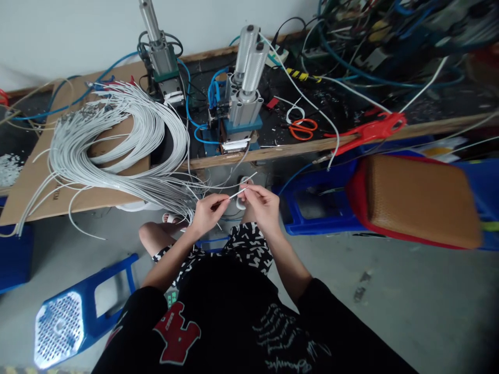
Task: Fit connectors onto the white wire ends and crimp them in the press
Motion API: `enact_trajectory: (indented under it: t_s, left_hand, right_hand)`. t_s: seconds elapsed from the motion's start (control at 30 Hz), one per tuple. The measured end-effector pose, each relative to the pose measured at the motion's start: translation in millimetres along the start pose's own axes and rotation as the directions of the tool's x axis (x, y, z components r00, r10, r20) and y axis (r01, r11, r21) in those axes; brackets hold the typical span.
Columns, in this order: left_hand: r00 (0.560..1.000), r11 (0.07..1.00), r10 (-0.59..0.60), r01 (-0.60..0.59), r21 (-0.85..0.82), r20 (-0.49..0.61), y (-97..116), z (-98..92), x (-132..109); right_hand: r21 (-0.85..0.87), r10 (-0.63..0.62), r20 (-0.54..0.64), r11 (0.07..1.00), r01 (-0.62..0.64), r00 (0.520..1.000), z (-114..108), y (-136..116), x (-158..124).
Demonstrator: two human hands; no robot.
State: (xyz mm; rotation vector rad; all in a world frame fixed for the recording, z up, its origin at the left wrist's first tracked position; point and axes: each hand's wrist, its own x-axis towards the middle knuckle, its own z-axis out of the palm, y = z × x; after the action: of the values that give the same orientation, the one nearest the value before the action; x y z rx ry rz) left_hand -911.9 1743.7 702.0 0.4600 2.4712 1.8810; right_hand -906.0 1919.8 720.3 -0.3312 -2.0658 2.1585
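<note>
white wire (237, 194) between fingers (257, 195), hard-to-read white script (278, 327) on black shirt (226, 311)

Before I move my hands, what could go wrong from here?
The thin white cable pinched by your left hand and right hand might slip, being so slender. Strands of the white cable bundle trail past the cardboard toward your left hand; they could snag and drag the bundle.

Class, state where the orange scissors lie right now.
In the head view, the orange scissors lie right of centre near the bench's front edge, between the nearer metal press and the red tool.
</note>
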Motion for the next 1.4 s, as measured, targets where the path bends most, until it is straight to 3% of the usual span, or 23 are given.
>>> enact_trajectory:
  t_s: [0.27,0.43,0.57,0.73,0.87,1.1,1.3,1.4]
  left_hand:
    - [0.997,0.985,0.071,-0.071,0.156,0.011,-10,1.8,-5]
    - [0.999,0.993,0.03,-0.035,0.117,0.042,-11,2.6,-7]
    - [0.994,1.0,-0.002,0.001,0.002,0.107,4,4.9,-2]
    - [0.999,0.994,-0.032,0.034,-0.106,0.025,15,7.3,1]
    - [1.0,0.992,-0.028,0.028,-0.127,0.002,16,5.0,-2]
    - [0.999,0.987,-0.043,0.045,-0.156,0.019,20,3.7,-1]
    - [0.997,0.989,-0.049,0.056,-0.135,0.053,20,2.2,1]
    - [0.996,0.99,-0.053,0.061,-0.125,0.07,20,2.2,1]
  right_hand:
    - [-0.18,-0.049,0.04,0.982,0.056,0.998,-10,2,0]
    - [-0.278,-0.076,0.054,0.956,0.088,0.996,-12,4,1]
    - [-0.233,-0.069,0.096,0.968,0.09,0.993,1,0,-2]
    - [-0.16,-0.075,0.099,0.983,0.091,0.992,15,-12,-7]
    - [-0.149,-0.102,0.134,0.981,0.122,0.986,14,-18,-6]
    - [-0.045,0.005,0.126,0.999,0.001,0.992,12,-12,-5]
    - [-0.188,-0.172,0.177,0.961,0.204,0.969,4,-15,-2]
    - [-0.221,-0.193,0.221,0.945,0.242,0.956,1,-19,1]
